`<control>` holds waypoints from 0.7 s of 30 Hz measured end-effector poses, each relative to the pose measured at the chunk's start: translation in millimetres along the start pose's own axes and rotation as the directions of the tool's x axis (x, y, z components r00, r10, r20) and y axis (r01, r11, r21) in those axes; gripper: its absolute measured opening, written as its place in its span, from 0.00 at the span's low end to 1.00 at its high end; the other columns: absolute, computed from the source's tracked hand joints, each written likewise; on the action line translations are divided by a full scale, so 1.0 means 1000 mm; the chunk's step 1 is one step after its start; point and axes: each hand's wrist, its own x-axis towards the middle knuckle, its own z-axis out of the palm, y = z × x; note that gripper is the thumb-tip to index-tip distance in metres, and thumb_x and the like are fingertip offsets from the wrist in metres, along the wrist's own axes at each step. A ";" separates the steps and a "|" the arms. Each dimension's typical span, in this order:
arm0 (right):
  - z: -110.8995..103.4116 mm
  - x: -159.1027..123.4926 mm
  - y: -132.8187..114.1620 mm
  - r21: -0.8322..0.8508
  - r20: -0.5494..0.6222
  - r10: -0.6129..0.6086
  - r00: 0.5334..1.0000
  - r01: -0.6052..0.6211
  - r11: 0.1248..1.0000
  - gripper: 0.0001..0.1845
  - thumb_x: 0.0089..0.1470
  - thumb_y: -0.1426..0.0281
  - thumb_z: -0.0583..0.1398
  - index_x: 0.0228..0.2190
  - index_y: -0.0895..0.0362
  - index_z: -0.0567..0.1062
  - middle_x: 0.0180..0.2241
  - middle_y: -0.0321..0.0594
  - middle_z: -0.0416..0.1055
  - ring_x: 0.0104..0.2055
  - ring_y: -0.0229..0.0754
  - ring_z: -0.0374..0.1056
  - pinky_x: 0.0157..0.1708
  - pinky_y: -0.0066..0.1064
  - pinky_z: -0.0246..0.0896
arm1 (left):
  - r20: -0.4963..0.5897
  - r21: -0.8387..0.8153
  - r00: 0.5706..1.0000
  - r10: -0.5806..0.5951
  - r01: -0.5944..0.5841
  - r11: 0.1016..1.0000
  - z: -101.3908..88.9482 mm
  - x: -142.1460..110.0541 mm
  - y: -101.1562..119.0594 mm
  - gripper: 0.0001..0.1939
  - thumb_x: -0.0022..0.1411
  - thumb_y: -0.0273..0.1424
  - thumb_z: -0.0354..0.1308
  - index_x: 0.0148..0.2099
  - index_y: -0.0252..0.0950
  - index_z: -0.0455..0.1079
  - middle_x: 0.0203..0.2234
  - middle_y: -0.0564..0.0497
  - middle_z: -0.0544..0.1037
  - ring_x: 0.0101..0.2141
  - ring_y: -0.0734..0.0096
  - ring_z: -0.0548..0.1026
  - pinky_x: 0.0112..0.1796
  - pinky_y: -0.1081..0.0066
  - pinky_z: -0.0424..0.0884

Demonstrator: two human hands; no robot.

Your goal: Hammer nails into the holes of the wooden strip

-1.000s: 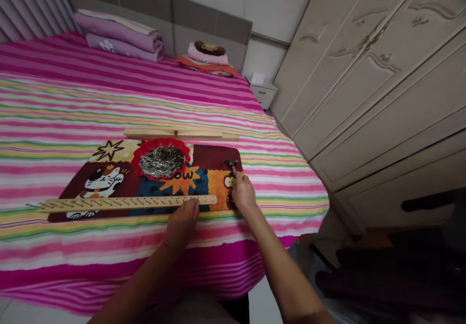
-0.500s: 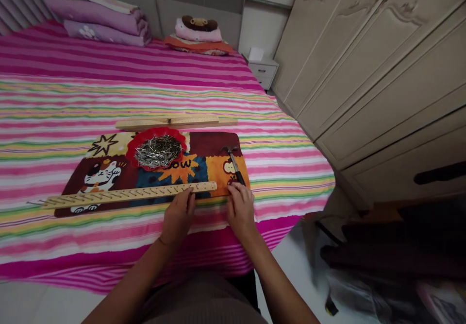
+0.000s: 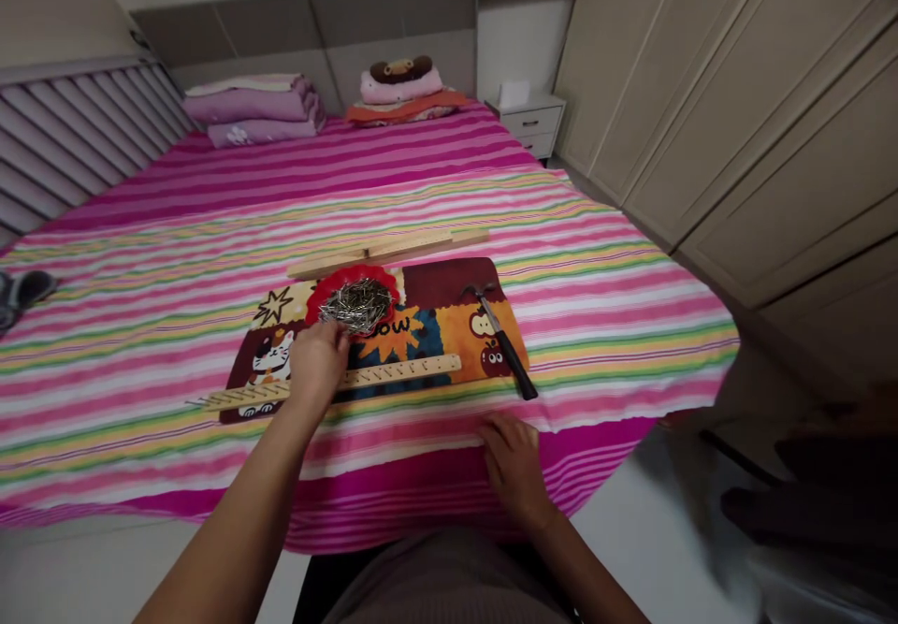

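My left hand (image 3: 319,362) is at the near edge of a red scalloped bowl (image 3: 338,278) heaped with nails (image 3: 357,304). Its fingers are drawn together at the nails; what they pinch, if anything, is hidden. Under that forearm and hand passes a wooden strip (image 3: 403,370) with a row of nails standing in it, the right end bare of them. My right hand (image 3: 515,465) rests open on the striped bedspread, fingers slightly bent and holding nothing. Beyond it a claw hammer (image 3: 509,348) lies with its black handle towards me.
A patterned mat (image 3: 449,278) lies beneath the bowl, strip and hammer head. More wooden strips (image 3: 407,248) lie behind it on the bed. Folded blankets (image 3: 256,111) and a stack of folded bedding (image 3: 401,100) are near the headboard. A wardrobe (image 3: 736,128) stands at the right.
My right hand has let go of the hammer, leaving it on the mat, and drawn back to the bedspread. My left hand has left the strip's right part for the nail bowl.
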 end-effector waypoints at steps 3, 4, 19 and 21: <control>0.000 0.002 0.000 -0.017 -0.003 -0.010 1.000 0.009 1.000 0.15 0.55 0.78 0.53 0.40 0.56 0.75 0.45 0.44 0.70 0.48 0.48 0.62 0.45 0.41 0.55 | 0.117 0.135 0.993 -0.025 0.009 0.991 0.005 0.018 0.002 0.14 0.59 0.33 0.48 0.38 0.37 0.75 0.36 0.41 0.78 0.39 0.53 0.73 0.40 0.59 0.65; 0.000 0.002 0.000 -0.021 0.000 -0.008 1.000 0.008 1.000 0.15 0.54 0.78 0.53 0.40 0.56 0.75 0.44 0.44 0.70 0.48 0.48 0.62 0.45 0.40 0.55 | 0.142 0.162 0.989 -0.038 0.014 0.987 0.006 0.022 0.003 0.15 0.59 0.34 0.48 0.38 0.37 0.76 0.37 0.41 0.78 0.40 0.52 0.73 0.40 0.58 0.64; -0.001 0.006 -0.004 0.013 -0.004 0.012 1.000 -0.012 1.000 0.15 0.53 0.79 0.53 0.39 0.55 0.75 0.45 0.43 0.72 0.48 0.47 0.61 0.46 0.40 0.52 | 0.474 0.301 0.868 -0.145 -0.005 0.954 -0.008 0.056 0.021 0.14 0.56 0.32 0.51 0.40 0.39 0.75 0.40 0.42 0.80 0.45 0.52 0.75 0.45 0.58 0.65; 0.000 0.006 -0.004 0.006 -0.015 0.004 1.000 -0.004 1.000 0.15 0.53 0.79 0.54 0.39 0.55 0.75 0.45 0.42 0.71 0.48 0.47 0.61 0.46 0.40 0.52 | 0.502 0.322 0.851 -0.155 -0.018 0.946 -0.010 0.057 0.023 0.15 0.56 0.32 0.50 0.42 0.38 0.75 0.42 0.41 0.79 0.46 0.51 0.74 0.46 0.57 0.64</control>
